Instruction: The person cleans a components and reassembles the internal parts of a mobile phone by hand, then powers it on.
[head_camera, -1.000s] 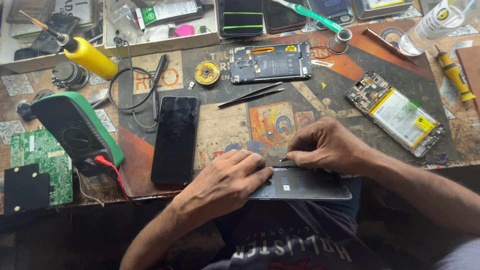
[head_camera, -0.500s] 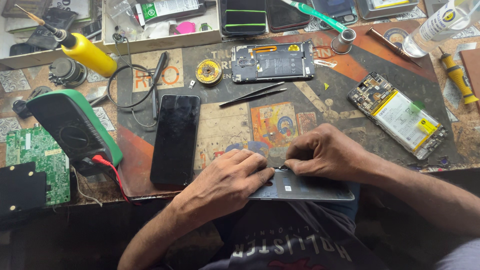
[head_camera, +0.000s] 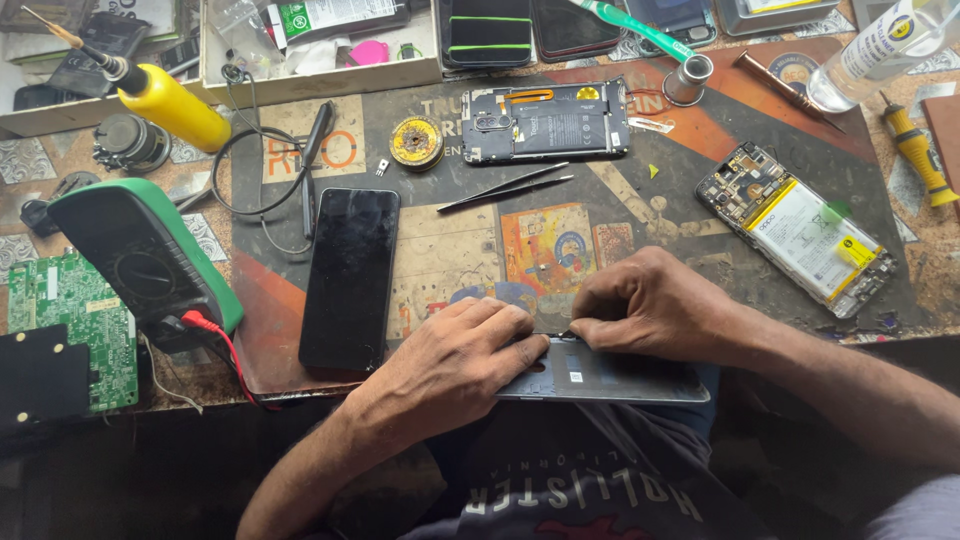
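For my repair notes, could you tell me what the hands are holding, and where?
Both the left hand and right hand press on the grey phone panel at its upper edge; any small tool between the fingers cannot be told.

A cluttered workbench (head_camera: 930, 255) carries a worn printed mat (head_camera: 450, 250). On the mat lie a black phone (head_camera: 350, 277) face up, a pair of tweezers (head_camera: 507, 187), a brass-coloured spool (head_camera: 416, 142), an opened phone (head_camera: 546, 121) and a second opened phone with a white battery (head_camera: 795, 229). Left of the mat sit a green meter (head_camera: 140, 260) and a green circuit board (head_camera: 75, 325). A yellow-handled tool (head_camera: 165, 100) and a yellow screwdriver (head_camera: 917, 147) rest near the far corners. A grey phone panel (head_camera: 610, 372) overhangs the near edge.
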